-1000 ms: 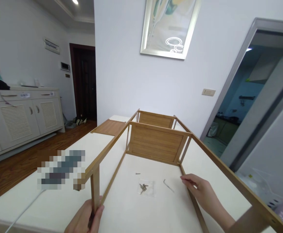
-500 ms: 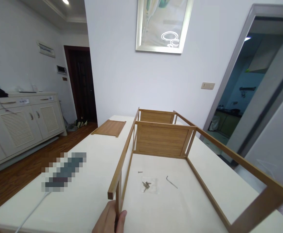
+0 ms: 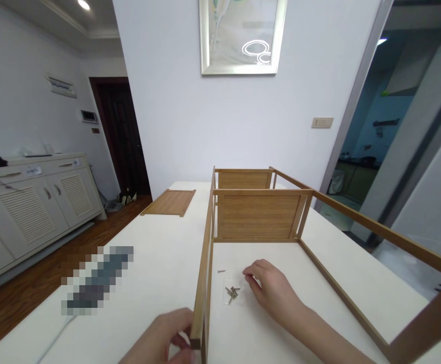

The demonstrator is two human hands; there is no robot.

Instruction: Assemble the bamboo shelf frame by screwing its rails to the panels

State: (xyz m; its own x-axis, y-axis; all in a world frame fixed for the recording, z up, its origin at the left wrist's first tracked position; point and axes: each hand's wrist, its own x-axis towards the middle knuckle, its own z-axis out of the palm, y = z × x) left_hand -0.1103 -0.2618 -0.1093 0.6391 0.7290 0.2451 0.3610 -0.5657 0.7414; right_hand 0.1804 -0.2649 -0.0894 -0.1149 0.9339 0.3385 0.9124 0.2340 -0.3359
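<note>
Behind the white tabletop (image 3: 155, 268) rises a pale wall (image 3: 175, 121) in the head view. The frame (image 3: 258, 217) lies there, apparently on its side for even support. At its near left end curls the left hand (image 3: 169, 331), seemingly steadying it; whether it grips is hidden. Screws (image 3: 232, 293) sit on or in a bag (image 3: 227, 281), likely against scattering. Just beside, the right hand (image 3: 273, 289) bunches its fingers; I cannot tell whether they pinch anything. One panel (image 3: 169, 202) lies apart, perhaps leaving room.
</note>
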